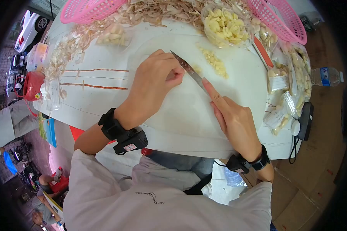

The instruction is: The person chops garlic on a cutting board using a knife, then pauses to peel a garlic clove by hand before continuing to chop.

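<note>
Fingers of the left hand (152, 79) are curled in, thumb closed toward the forefinger beside the knife's tip end; whether a piece is pinched between them cannot be told. The right hand (235, 119) is closed around the handle of the knife (189, 70), its index finger reaching forward toward the blade. The knife slants over the middle of the white table (100, 99), its tip pointing toward the far left edge, above a pale round board (196, 119).

Just beyond the blade lies a row of finely chopped pale pieces (216, 63), with a smaller bit close to the blade. Past it, toward the far edge, stands a clear tub (225, 29) of peeled cloves. An orange-handled tool (263, 53) lies right of the tub, near plastic bags of cloves (298, 69) crowding the right edge. Dry peels (154, 11) spread along the far edge and down the left side, between two pink baskets (88, 9) (281, 19) at the far corners of this spread.

Between the hands and the near edge, the board has open room; the table's left part, by the red-brown lines, is also open. Both forearms cross the near edge, with a black device strapped at each wrist.
</note>
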Tool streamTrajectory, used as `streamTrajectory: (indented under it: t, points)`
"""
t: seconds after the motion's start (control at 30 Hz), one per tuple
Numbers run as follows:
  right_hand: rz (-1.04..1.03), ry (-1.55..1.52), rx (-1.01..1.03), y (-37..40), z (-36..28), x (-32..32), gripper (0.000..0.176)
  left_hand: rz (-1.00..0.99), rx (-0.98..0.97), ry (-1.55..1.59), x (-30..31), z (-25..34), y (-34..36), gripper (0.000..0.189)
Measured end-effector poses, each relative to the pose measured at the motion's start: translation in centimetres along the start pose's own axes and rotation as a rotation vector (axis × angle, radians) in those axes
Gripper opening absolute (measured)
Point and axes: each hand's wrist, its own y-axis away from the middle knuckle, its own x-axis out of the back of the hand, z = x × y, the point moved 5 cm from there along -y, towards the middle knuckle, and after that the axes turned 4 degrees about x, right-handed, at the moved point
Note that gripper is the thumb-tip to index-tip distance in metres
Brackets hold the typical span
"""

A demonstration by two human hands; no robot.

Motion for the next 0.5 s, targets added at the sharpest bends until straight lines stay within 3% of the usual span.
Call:
streamTrajectory:
  t: [0.5]
  points:
    - [-0.022, 0.108, -0.001, -0.15, -0.25, -0.25, 0.07, 0.04, -0.014, 0.019, 0.1, -0.17, -0.08, 0.008]
